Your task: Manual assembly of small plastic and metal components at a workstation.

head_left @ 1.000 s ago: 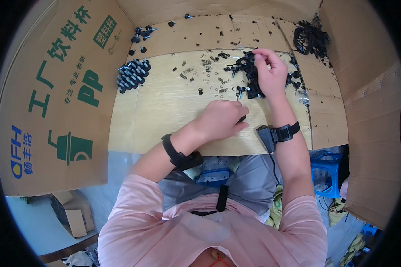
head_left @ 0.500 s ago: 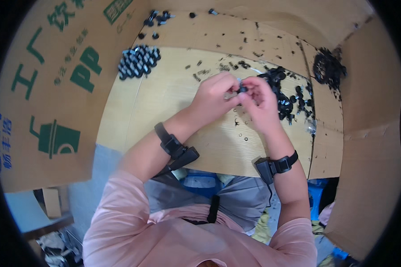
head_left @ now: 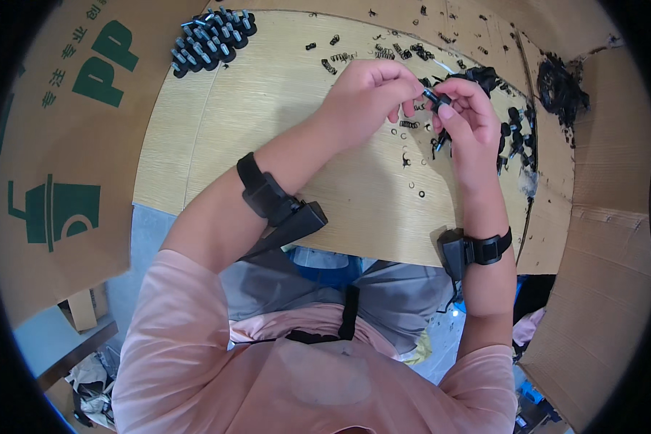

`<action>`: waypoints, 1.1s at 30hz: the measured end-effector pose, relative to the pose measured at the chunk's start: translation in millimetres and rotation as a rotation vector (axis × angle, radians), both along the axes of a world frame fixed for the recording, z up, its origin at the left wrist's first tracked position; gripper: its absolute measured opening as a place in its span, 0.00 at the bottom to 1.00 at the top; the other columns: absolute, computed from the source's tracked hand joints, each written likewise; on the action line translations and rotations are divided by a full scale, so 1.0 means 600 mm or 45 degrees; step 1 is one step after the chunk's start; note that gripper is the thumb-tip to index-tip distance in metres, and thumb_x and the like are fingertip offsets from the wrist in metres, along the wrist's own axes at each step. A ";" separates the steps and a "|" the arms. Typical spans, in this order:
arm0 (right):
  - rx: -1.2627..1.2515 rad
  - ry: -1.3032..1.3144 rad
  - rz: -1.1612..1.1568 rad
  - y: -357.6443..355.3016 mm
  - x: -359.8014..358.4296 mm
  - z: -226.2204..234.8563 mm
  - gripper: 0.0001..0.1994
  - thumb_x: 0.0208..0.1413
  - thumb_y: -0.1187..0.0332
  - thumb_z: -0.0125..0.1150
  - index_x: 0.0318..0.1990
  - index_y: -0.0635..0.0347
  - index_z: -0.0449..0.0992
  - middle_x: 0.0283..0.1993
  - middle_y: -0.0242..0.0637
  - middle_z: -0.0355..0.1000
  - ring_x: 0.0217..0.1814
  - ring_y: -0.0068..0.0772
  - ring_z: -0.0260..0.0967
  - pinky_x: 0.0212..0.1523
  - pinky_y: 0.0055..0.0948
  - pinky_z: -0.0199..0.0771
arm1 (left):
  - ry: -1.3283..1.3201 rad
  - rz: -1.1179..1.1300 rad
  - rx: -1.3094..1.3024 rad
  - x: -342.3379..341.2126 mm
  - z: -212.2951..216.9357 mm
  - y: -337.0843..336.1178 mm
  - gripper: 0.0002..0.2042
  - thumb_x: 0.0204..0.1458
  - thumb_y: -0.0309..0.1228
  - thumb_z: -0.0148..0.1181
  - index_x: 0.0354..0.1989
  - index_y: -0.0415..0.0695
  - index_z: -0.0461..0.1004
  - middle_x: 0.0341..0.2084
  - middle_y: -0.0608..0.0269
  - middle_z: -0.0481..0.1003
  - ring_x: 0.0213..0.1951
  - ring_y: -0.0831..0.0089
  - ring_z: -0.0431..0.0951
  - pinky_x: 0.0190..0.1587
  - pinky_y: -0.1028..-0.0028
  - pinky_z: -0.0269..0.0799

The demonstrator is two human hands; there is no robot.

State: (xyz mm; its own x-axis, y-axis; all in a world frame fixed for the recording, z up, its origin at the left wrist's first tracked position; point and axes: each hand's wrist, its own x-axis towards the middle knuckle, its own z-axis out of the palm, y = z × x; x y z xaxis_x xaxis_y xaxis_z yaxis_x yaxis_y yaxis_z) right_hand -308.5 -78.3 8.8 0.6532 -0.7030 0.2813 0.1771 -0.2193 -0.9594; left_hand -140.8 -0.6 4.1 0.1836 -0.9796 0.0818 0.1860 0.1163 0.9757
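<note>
Both hands, the left hand and right hand, pinch one small black part just above the worktop, where a slip would likely drop it among the loose springs beside it.

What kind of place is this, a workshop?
Likely a small hand-assembly bench: loose springs and small black parts scattered on a wooden table, finished pieces grouped at one corner, cardboard walls around it.
</note>
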 end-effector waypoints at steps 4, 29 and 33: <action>-0.045 0.015 0.029 -0.002 -0.001 -0.001 0.11 0.54 0.76 0.57 0.46 0.66 0.72 0.38 0.29 0.69 0.35 0.16 0.62 0.36 0.16 0.63 | 0.010 -0.060 0.006 0.003 -0.002 0.000 0.10 0.53 0.30 0.53 0.27 0.38 0.77 0.21 0.62 0.76 0.22 0.79 0.72 0.26 0.80 0.63; -0.161 0.048 0.052 0.002 -0.005 0.003 0.10 0.54 0.76 0.59 0.44 0.63 0.78 0.33 0.28 0.72 0.33 0.14 0.65 0.34 0.16 0.65 | -0.137 -0.073 0.031 0.002 -0.007 0.002 0.09 0.50 0.31 0.53 0.26 0.40 0.77 0.20 0.66 0.74 0.23 0.80 0.71 0.28 0.79 0.62; -0.246 0.035 0.021 0.001 -0.004 -0.001 0.10 0.54 0.76 0.59 0.44 0.62 0.78 0.33 0.27 0.72 0.32 0.13 0.64 0.33 0.16 0.64 | -0.180 -0.080 -0.005 0.004 -0.010 0.000 0.08 0.50 0.30 0.53 0.27 0.40 0.76 0.20 0.67 0.74 0.24 0.81 0.71 0.28 0.79 0.62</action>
State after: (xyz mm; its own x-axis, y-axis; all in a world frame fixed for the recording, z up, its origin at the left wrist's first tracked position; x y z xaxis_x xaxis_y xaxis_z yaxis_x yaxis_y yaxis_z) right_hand -310.9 -77.6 8.3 0.6736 -0.6267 0.3918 0.1568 -0.3968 -0.9044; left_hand -138.4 -0.6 -1.8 0.1080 -0.9885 0.1060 0.0536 0.1123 0.9922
